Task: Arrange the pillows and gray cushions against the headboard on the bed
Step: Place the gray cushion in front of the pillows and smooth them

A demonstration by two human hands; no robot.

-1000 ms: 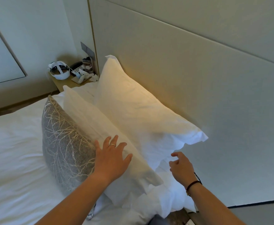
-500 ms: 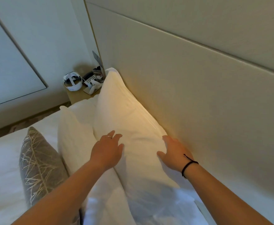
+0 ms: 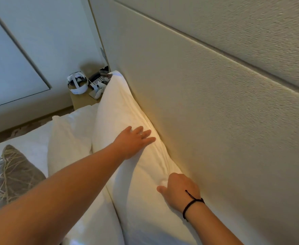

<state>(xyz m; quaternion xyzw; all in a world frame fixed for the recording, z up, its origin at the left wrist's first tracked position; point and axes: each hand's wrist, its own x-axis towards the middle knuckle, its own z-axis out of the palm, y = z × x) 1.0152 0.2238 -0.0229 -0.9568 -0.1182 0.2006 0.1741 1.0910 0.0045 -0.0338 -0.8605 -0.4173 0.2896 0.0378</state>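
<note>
Your left hand lies flat, fingers straight and together, pressing the top edge of the plump white rear pillow toward the beige textured headboard. Your right hand sits lower on the same pillow, knuckles up, fingers tucked into the fabric at the headboard seam; whether they pinch cloth or just push, I cannot tell. That pillow stands on edge, touching the headboard along its length. A second white pillow leans just in front of it, and the gray cushion with the pale branch pattern stands further out on the white bed, apart from the headboard.

Watch out: lean too hard on that top edge and I'd expect the soft filling to buckle and the pillow to slump forward onto the second one. Pull the right hand out quickly and it may drag the cover and skew the corner.

Your left arm reaches long and nearly straight across the front pillow; your right arm comes in low beside the headboard, wrist bent inward, black cord bracelet showing.
</note>
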